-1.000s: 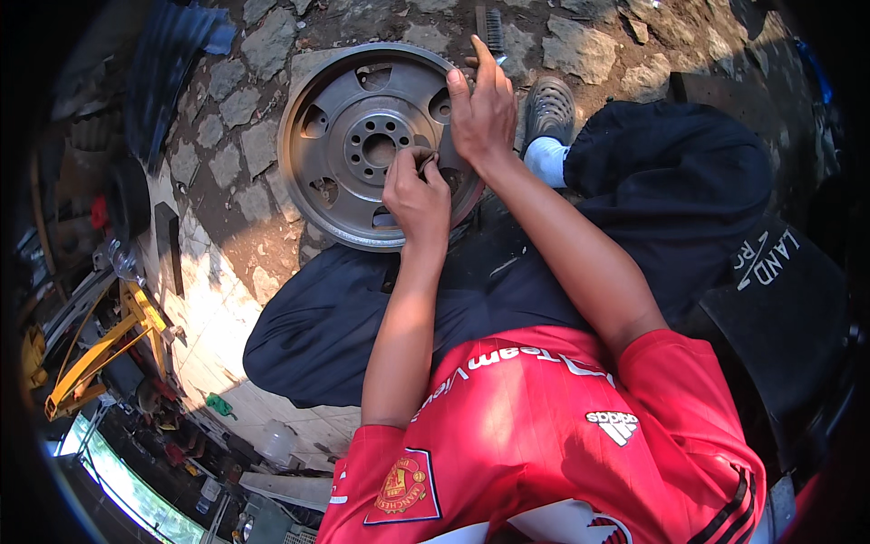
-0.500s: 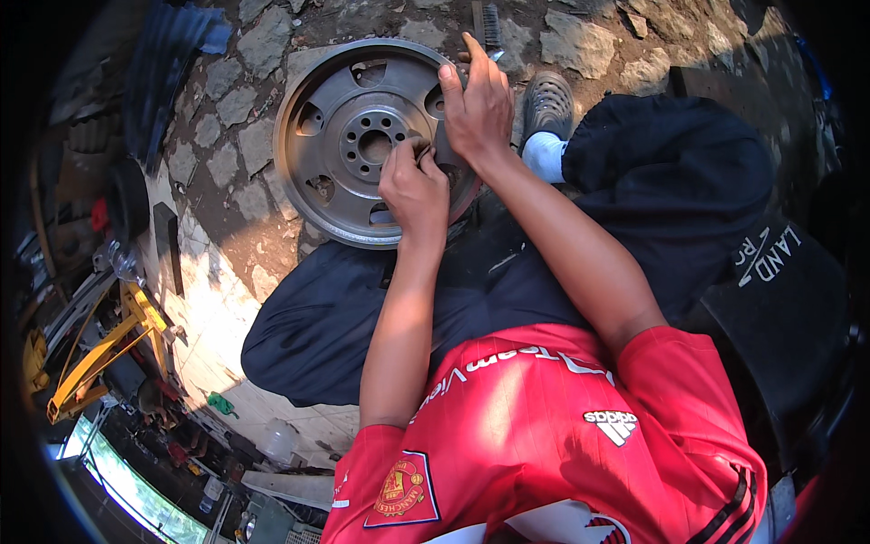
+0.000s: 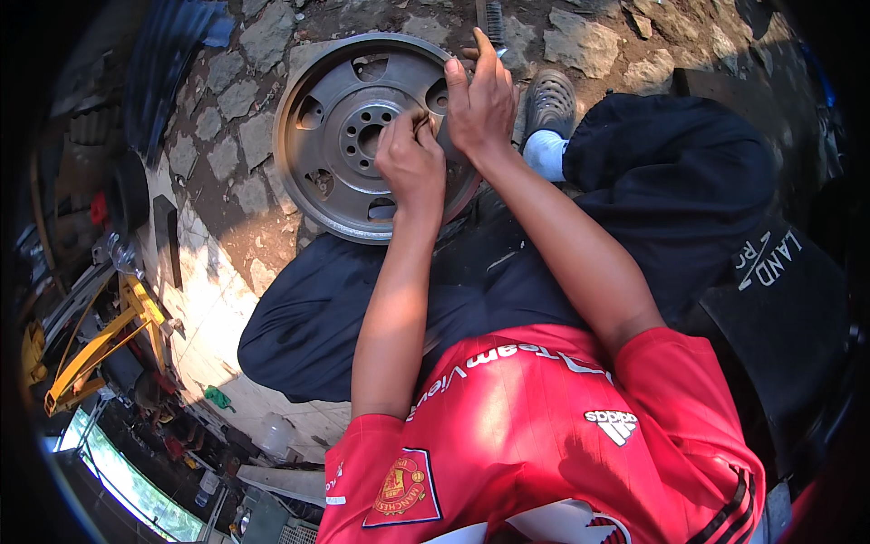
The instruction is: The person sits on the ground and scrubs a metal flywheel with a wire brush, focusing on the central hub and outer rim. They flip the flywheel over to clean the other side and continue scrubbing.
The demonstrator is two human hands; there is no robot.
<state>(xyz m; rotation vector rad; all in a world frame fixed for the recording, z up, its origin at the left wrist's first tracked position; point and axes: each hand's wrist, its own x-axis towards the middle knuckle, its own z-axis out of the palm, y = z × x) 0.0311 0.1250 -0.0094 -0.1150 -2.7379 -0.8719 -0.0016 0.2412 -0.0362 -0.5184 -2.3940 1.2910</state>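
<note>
A round metal flywheel [image 3: 349,168], with a ring of bolt holes round its centre and several larger openings, is tilted up at my knees. My left hand [image 3: 412,163] is closed over its face, right of the hub, fingertips pinched together. What they hold is mostly hidden; something small and dark shows at the fingertips. My right hand [image 3: 483,107] lies against the flywheel's right rim, thumb and forefinger stretched out and apart. Its other fingers are partly hidden.
A wire brush [image 3: 494,25] lies on the stone-paved ground [image 3: 580,45] beyond my right hand. My shoe [image 3: 550,100] is right of the flywheel. At left are a blue corrugated sheet [image 3: 172,72], a dark bar [image 3: 167,238], a yellow metal stand [image 3: 100,349] and a green cloth [image 3: 217,397].
My left hand has shifted slightly up and left over the flywheel's face, still pinched. My right hand has moved slightly along the rim. The flywheel sits a little higher in view.
</note>
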